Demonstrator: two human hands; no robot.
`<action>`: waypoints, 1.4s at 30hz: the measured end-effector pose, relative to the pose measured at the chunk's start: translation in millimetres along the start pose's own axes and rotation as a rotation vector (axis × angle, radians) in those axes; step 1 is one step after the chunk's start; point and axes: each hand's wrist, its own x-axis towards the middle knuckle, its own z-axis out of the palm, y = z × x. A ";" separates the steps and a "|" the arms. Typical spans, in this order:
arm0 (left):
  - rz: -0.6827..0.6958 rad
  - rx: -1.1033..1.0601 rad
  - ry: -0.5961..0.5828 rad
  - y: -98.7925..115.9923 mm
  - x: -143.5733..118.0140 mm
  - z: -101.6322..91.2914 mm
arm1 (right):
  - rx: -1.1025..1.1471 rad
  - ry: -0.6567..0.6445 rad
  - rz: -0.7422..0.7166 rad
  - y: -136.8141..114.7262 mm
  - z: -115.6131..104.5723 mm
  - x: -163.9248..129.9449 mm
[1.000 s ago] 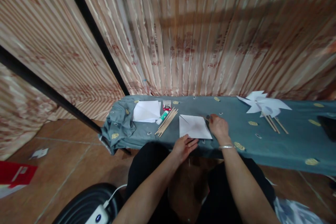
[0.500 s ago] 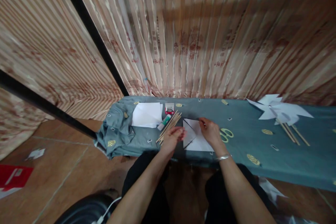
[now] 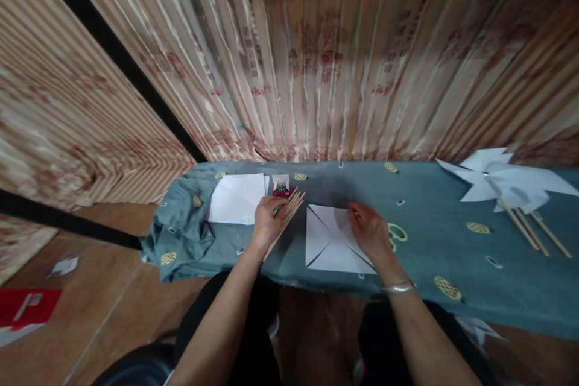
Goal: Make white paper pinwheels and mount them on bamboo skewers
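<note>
My left hand (image 3: 266,220) is closed around a glue stick (image 3: 277,209), of which only a bit of green shows. Right beside it lies a bundle of thin wooden sticks (image 3: 289,217). A square white sheet of paper (image 3: 332,247) lies flat on the cloth, slit along its diagonals from the corners toward the middle. My right hand (image 3: 368,229) pinches this sheet near its upper right corner. Yellow-green scissor handles (image 3: 397,233) stick out just right of that hand; the blades are hidden.
A stack of white paper (image 3: 236,198) lies at left, with a small red and white box of pins (image 3: 281,184) next to it. Finished paper pinwheels (image 3: 493,178) on sticks lie at right. The patterned green cloth (image 3: 425,205) covers the table; a dark pole (image 3: 122,78) slants behind it.
My left hand has moved left from the paper's edge to the glue stick and closed on it. The right hand stays at the sheet's corner. The view has shifted slightly.
</note>
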 end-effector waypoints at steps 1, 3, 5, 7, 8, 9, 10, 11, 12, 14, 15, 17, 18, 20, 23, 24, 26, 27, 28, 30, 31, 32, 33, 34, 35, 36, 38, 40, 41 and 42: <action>0.005 0.052 0.002 -1.4 3.0 -2.7 | 0.000 0.003 0.007 1.4 -1.5 -0.1; -0.028 0.189 0.005 -5.3 9.2 -11.3 | 0.000 0.013 0.022 3.2 -3.5 -0.4; -0.085 0.295 -0.079 -9.5 12.4 -19.9 | 0.001 0.019 0.032 4.0 -4.1 -0.4; -0.100 0.367 -0.181 -11.9 11.1 -24.6 | 0.006 0.014 0.036 4.0 -4.1 -0.2; -0.099 0.394 -0.221 -12.2 9.2 -25.2 | 0.011 0.009 0.039 3.6 -4.1 0.0; -0.096 0.418 -0.251 -11.8 7.1 -25.0 | 0.015 0.006 0.045 2.9 -4.2 0.2; -0.096 0.438 -0.270 -10.8 5.0 -24.4 | 0.021 0.004 0.053 1.8 -4.4 0.5; -0.099 0.449 -0.275 -9.4 3.3 -23.8 | 0.029 0.006 0.062 0.2 -4.8 0.7; -0.101 0.449 -0.264 -7.7 1.8 -23.5 | 0.042 0.010 0.071 -2.0 -5.5 0.9; -0.086 0.398 -0.207 -3.2 -0.7 -24.1 | 0.079 0.023 0.096 -8.4 -8.0 1.1; -0.068 0.343 -0.167 -0.1 -2.2 -24.5 | 0.108 0.030 0.114 -12.7 -9.7 1.1; -0.013 0.190 -0.102 8.5 -6.7 -23.5 | 0.205 0.026 0.186 -23.4 -13.8 0.7; 0.021 0.103 -0.088 14.1 -9.8 -21.5 | 0.283 0.005 0.234 -29.6 -15.7 0.2; 0.071 -0.066 -0.109 27.6 -16.9 -13.7 | 0.512 -0.087 0.353 -42.5 -18.2 -1.7; 0.137 -0.248 -0.221 49.9 -26.4 3.3 | 0.941 -0.236 0.496 -59.0 -17.1 -6.1; 0.156 -0.278 -0.262 56.5 -28.4 9.0 | 1.041 -0.254 0.554 -62.7 -15.9 -7.5; 0.160 -0.319 -0.315 66.8 -30.3 19.0 | 1.165 -0.232 0.662 -66.2 -13.8 -9.4; 0.143 -0.342 -0.327 70.3 -30.3 23.1 | 1.206 -0.211 0.701 -66.0 -13.6 -9.7; 0.116 -0.371 -0.331 72.6 -29.8 26.6 | 1.241 -0.186 0.731 -64.7 -14.1 -9.5; 0.049 -0.431 -0.331 74.4 -28.1 32.3 | 1.300 -0.141 0.763 -58.9 -17.6 -7.7; 0.014 -0.458 -0.336 74.3 -27.2 34.4 | 1.320 -0.123 0.772 -54.9 -20.4 -6.2; -0.018 -0.478 -0.347 74.0 -26.4 36.3 | 1.334 -0.107 0.780 -50.4 -23.7 -4.7; -0.045 -0.490 -0.363 73.5 -25.9 37.9 | 1.344 -0.095 0.788 -45.8 -27.1 -3.1; -0.066 -0.496 -0.379 73.2 -25.5 39.2 | 1.353 -0.089 0.796 -41.3 -30.3 -1.7; -0.081 -0.501 -0.394 73.2 -25.3 40.4 | 1.363 -0.085 0.805 -37.3 -33.1 -0.7; -0.088 -0.504 -0.402 73.4 -25.3 41.5 | 1.378 -0.081 0.813 -33.9 -35.3 0.0; -0.098 -0.516 -0.397 74.6 -25.5 43.8 | 1.406 -0.075 0.824 -29.7 -37.7 -0.1; -0.121 -0.548 -0.380 76.1 -26.2 46.6 | 1.418 -0.082 0.819 -28.5 -38.0 -1.7; -0.135 -0.568 -0.373 76.7 -26.7 48.2 | 1.416 -0.095 0.811 -28.9 -37.7 -2.8; -0.146 -0.585 -0.365 77.1 -27.4 49.9 | 1.409 -0.112 0.800 -29.6 -37.3 -4.1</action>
